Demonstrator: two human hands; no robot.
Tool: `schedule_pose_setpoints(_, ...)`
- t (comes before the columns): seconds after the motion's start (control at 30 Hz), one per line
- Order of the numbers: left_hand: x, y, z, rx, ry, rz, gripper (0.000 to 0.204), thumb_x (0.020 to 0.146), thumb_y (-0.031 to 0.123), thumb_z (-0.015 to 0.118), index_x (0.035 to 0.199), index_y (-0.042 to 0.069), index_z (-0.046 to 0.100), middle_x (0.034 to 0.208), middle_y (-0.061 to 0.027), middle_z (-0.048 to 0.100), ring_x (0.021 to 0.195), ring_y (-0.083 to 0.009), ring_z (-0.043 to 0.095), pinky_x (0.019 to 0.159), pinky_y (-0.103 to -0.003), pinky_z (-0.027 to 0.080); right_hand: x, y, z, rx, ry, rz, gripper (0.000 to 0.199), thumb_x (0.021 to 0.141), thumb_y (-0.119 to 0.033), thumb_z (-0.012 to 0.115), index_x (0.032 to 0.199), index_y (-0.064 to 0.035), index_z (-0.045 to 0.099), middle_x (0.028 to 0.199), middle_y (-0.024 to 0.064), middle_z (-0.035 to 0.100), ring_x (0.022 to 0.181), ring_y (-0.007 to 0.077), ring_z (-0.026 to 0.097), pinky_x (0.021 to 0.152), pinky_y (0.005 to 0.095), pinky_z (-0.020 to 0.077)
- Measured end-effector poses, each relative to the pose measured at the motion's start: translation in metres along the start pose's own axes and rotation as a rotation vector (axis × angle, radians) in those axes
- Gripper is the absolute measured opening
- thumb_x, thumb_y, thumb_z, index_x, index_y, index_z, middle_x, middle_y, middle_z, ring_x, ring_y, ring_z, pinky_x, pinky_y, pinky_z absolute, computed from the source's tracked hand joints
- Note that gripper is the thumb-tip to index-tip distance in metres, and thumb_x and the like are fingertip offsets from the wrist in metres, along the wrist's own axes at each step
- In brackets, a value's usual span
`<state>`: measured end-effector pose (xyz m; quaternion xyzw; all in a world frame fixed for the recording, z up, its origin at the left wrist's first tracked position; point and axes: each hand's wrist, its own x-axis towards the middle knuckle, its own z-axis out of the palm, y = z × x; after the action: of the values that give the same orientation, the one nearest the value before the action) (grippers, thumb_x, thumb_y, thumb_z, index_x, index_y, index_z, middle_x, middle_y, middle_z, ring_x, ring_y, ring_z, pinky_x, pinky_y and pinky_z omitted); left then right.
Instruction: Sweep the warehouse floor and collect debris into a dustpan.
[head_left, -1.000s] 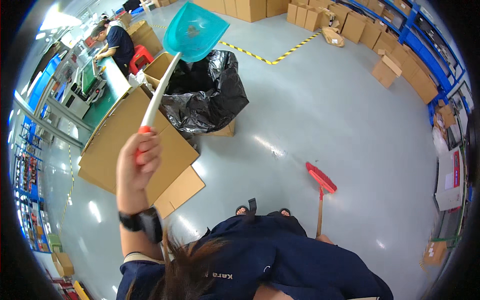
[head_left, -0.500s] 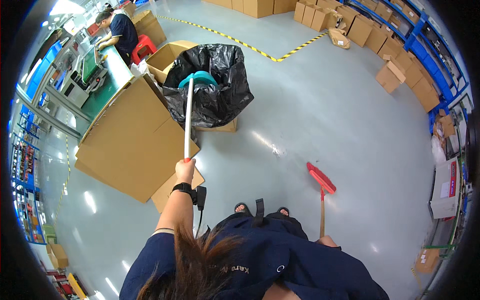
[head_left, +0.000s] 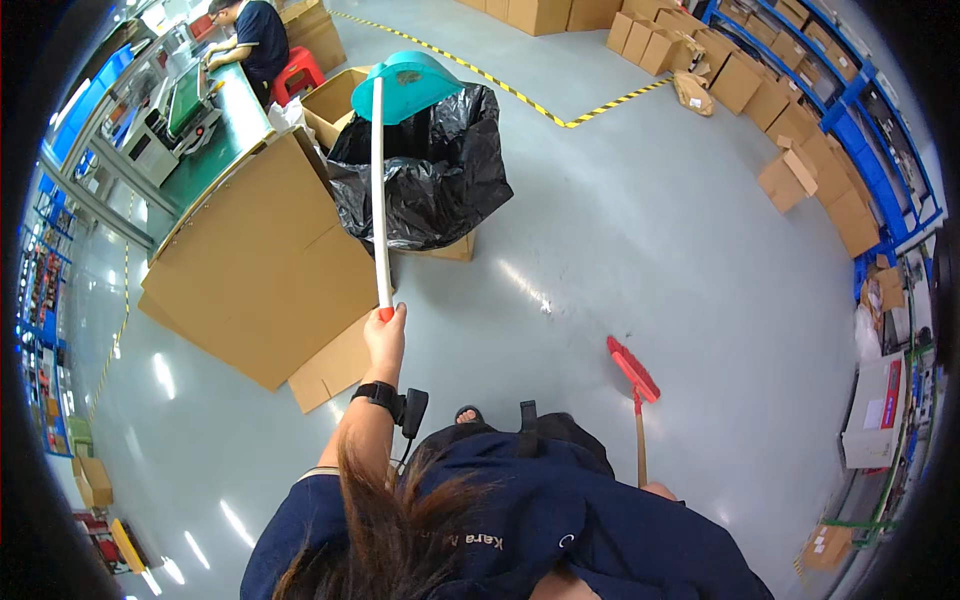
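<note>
The left hand (head_left: pixel 385 335) is clenched round the red tip of a white handle, arm stretched forward and away from the body, a black watch on the wrist. The right hand is hidden behind the body; its grip cannot be told, though a red broom (head_left: pixel 634 372) stands upright on that side. Left of the left hand lie flattened brown cardboard sheets (head_left: pixel 255 275). The dustpan (head_left: pixel 402 85), teal, runs lengthwise straight away from the hand, pan end farthest, tipped over a black bag-lined bin (head_left: pixel 430 175). Beyond it are brown cartons (head_left: pixel 720 75) on the floor by blue shelves.
</note>
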<state>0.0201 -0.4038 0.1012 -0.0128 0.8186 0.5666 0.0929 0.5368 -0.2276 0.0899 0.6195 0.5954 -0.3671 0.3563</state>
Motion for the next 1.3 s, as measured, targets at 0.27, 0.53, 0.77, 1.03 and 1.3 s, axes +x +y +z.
schedule_pose_setpoints(0.27, -0.023, 0.025, 0.006, 0.161, 0.061, 0.055, 0.026, 0.066, 0.023, 0.061, 0.060, 0.001, 0.049, 0.050, -0.0036, 0.047, 0.047, -0.0112, 0.044, 0.044, -0.027, 0.036, 0.063, 0.008, -0.105, -0.178, 0.077, -0.073, 0.019, 0.065, -0.011, 0.061, 0.060, 0.0051, 0.053, 0.055, 0.0122, 0.054, 0.045, 0.0210, 0.052, 0.041, 0.0313, 0.0385)
schedule_pose_setpoints(0.53, -0.112, 0.070, 0.062, -0.392, -0.037, -0.354, 0.020, 0.071, 0.023, 0.059, 0.071, 0.007, 0.048, 0.049, 0.0031, 0.038, 0.036, -0.0062, 0.034, 0.031, -0.022, 0.027, 0.148, -0.050, -0.244, -0.573, 0.104, -0.244, 0.018, 0.065, -0.011, 0.060, 0.060, 0.0050, 0.053, 0.054, 0.0119, 0.054, 0.044, 0.0208, 0.052, 0.041, 0.0313, 0.0382)
schedule_pose_setpoints(0.77, -0.209, 0.108, 0.068, -1.442, -0.405, -0.380, 0.027, 0.078, 0.020, 0.051, 0.060, 0.013, 0.033, 0.045, 0.0083, 0.024, 0.034, -0.0021, 0.023, 0.030, -0.017, 0.020, 0.164, -0.135, -0.279, -0.980, 0.124, -0.412, 0.018, 0.066, -0.011, 0.060, 0.060, 0.0050, 0.053, 0.054, 0.0115, 0.053, 0.043, 0.0207, 0.051, 0.040, 0.0313, 0.0378)
schedule_pose_setpoints(1.03, -0.357, 0.021, 0.000, -1.837, -0.519, -0.410, 0.029, 0.085, 0.021, 0.038, 0.057, 0.014, 0.033, 0.042, 0.0093, 0.025, 0.031, 0.0003, 0.025, 0.025, -0.014, 0.021, 0.125, -0.207, -0.287, -1.242, 0.307, -0.564, 0.018, 0.066, -0.011, 0.059, 0.060, 0.0049, 0.053, 0.054, 0.0112, 0.053, 0.042, 0.0205, 0.051, 0.040, 0.0313, 0.0375)
schedule_pose_setpoints(1.3, -0.557, -0.067, -0.044, -1.897, 0.088, -0.587, 0.027, 0.081, 0.014, 0.043, 0.057, 0.013, 0.032, 0.042, 0.0089, 0.028, 0.031, -0.0005, 0.026, 0.027, -0.015, 0.022, 0.075, -0.200, -0.255, -1.379, 0.420, -0.664, 0.018, 0.066, -0.011, 0.059, 0.060, 0.0048, 0.053, 0.054, 0.0108, 0.053, 0.042, 0.0203, 0.050, 0.039, 0.0312, 0.0371)
